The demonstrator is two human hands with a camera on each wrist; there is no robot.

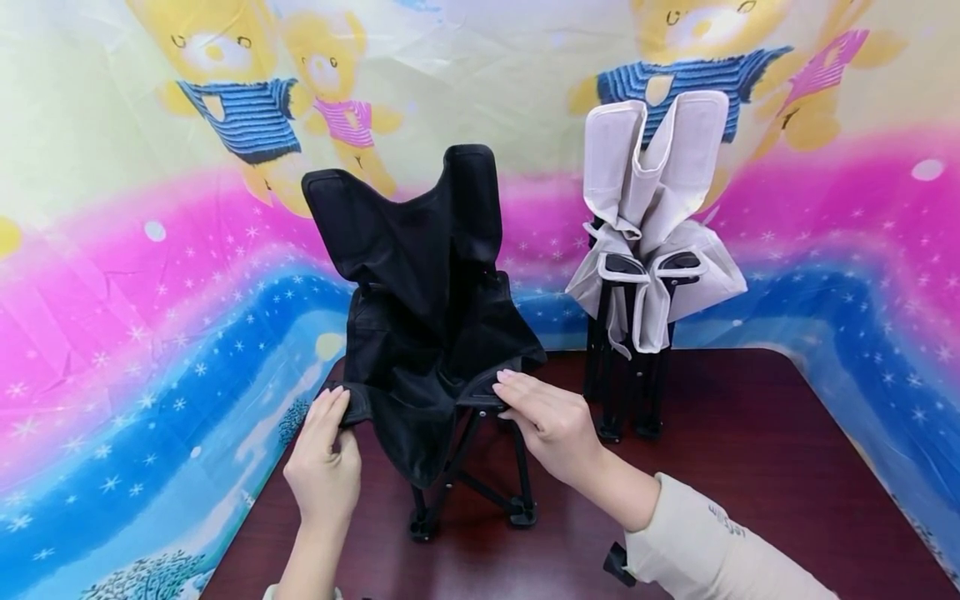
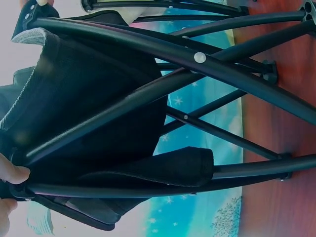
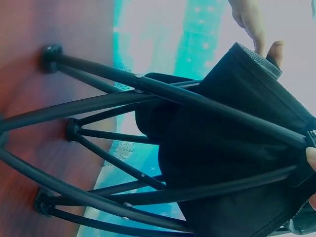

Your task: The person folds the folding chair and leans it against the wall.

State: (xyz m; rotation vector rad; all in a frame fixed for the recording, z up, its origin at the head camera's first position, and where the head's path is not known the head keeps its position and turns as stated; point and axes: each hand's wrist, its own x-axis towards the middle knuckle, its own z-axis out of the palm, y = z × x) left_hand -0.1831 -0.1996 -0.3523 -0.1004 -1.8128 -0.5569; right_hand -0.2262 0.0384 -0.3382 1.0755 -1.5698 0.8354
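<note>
A small black folding chair [image 1: 405,325] stands partly spread on the table, its fabric seat sagging between the front corners. My left hand [image 1: 324,467] pinches the seat's front left corner, fingers on top and thumb beneath. At the front right corner, my right hand [image 1: 551,425] grips the fabric and frame end in the same way. Crossed black tube legs [image 2: 197,58] with a silver rivet show below the seat in the left wrist view. In the right wrist view, the chair's legs reach down to black plastic feet [image 3: 52,58] on the tabletop.
A folded white chair [image 1: 667,200] with black legs stands upright at the back right of the dark red wooden table [image 1: 750,467]. Behind the table hangs a cartoon bear backdrop [image 1: 225,225]. A small black object [image 1: 618,565] sits beside my right sleeve.
</note>
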